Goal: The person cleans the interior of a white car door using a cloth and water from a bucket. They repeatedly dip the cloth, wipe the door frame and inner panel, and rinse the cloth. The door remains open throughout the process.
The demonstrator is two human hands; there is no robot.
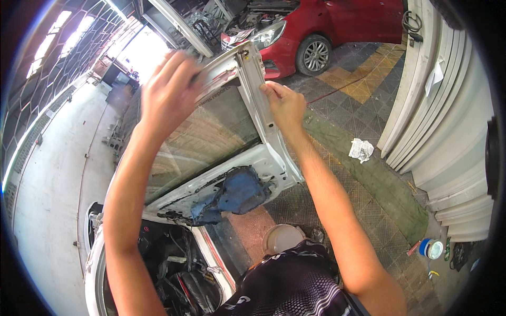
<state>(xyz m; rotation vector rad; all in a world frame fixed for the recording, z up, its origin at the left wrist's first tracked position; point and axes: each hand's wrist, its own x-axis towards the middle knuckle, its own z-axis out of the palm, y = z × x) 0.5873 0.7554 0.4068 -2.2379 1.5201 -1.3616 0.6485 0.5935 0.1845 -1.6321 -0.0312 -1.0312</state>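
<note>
Interlocking floor tiles (pixel 363 87), mostly dark with yellow patches, are spread across a workshop where a red car (pixel 363 21) is parked with its engine bay exposed. Between the person's forearms, a white car door (pixel 284 166) is held open, its window glass (pixel 211 124) in place and a blue sheet (pixel 242 192) stuck over the inner panel. The edge of the window frame (pixel 252 87), near its upper corner, is pinched between thumb and fingers of the right hand (pixel 285 105). Above the top rail, the left hand (pixel 171 92) is raised with fingers curled; it is blurred, so whether anything is held cannot be told. Skin could probably be nicked if the right grip is slid along the bare metal edge. Knuckles could be knocked if the left is brought down carelessly, and the bucket (pixel 279 238) might be struck should the door be let swing.
</note>
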